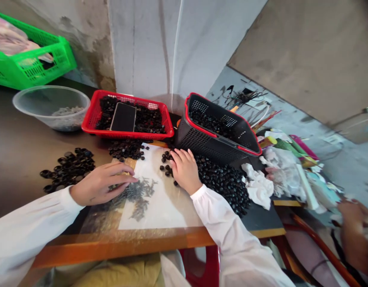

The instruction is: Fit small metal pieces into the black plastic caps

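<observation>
While your left hand point(104, 183) hangs with bent fingers at the heap of thin grey pins point(139, 199), your right hand point(184, 167) lies, fingers extended, over small round black caps point(167, 169); whether either pinches a piece, I cannot tell. A flat white sheet point(172, 205) lies partly under the pins, perhaps so they show clearly. Glossy black pieces point(224, 184) heap beside your right hand, likely for easy reach. Behind, a red plastic basket point(127, 135) and a dark grey, red-rimmed plastic basket point(198, 140) hold further black pieces point(151, 120), probably set back to leave elbow room on the counter point(16, 151).
</observation>
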`<action>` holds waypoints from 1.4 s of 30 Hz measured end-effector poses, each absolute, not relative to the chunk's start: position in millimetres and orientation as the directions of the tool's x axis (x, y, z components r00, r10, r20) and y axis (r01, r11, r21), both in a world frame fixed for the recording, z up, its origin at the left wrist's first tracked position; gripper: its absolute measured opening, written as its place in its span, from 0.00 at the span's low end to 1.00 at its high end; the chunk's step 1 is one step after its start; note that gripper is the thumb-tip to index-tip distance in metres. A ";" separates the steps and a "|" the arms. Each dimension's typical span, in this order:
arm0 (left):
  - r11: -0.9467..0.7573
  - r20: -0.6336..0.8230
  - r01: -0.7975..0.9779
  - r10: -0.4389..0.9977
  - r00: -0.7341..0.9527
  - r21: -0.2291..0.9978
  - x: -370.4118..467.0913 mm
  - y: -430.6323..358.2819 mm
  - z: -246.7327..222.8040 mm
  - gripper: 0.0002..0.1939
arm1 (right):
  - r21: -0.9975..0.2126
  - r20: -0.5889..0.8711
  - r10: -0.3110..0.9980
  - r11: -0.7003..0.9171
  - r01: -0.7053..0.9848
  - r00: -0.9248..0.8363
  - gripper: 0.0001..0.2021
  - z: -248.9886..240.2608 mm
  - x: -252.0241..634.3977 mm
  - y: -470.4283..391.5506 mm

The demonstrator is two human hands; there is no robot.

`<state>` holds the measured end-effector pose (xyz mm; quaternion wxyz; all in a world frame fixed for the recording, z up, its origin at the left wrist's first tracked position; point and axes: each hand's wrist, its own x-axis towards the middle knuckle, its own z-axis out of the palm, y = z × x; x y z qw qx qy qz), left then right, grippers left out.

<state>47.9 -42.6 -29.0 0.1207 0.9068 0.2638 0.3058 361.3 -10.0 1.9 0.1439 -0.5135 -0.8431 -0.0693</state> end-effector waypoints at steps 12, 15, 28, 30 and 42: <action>-0.896 0.576 0.364 0.443 0.687 0.255 51.1 -44.8 -27.0 0.14 | 0.027 0.242 0.784 0.584 0.811 -0.572 0.21 -23.9 319.3 -23.3; -0.903 0.577 0.361 0.427 0.696 0.233 51.6 -44.9 -26.4 0.13 | 0.053 0.242 0.790 0.568 0.821 -0.563 0.20 -31.1 327.0 -14.6; -0.784 0.497 0.561 0.610 0.617 0.267 49.1 -41.9 -27.6 0.11 | 0.014 0.251 0.805 0.552 0.834 -0.537 0.13 1.0 315.3 6.6; -0.760 0.464 0.590 0.642 0.611 0.274 46.6 -40.2 -30.0 0.11 | 0.011 0.255 0.806 0.550 0.835 -0.534 0.16 4.1 302.1 15.3; -0.778 0.392 0.570 0.626 0.674 0.264 46.9 -36.6 -40.6 0.13 | 0.012 0.209 0.825 0.534 0.845 -0.525 0.16 -12.6 275.6 42.7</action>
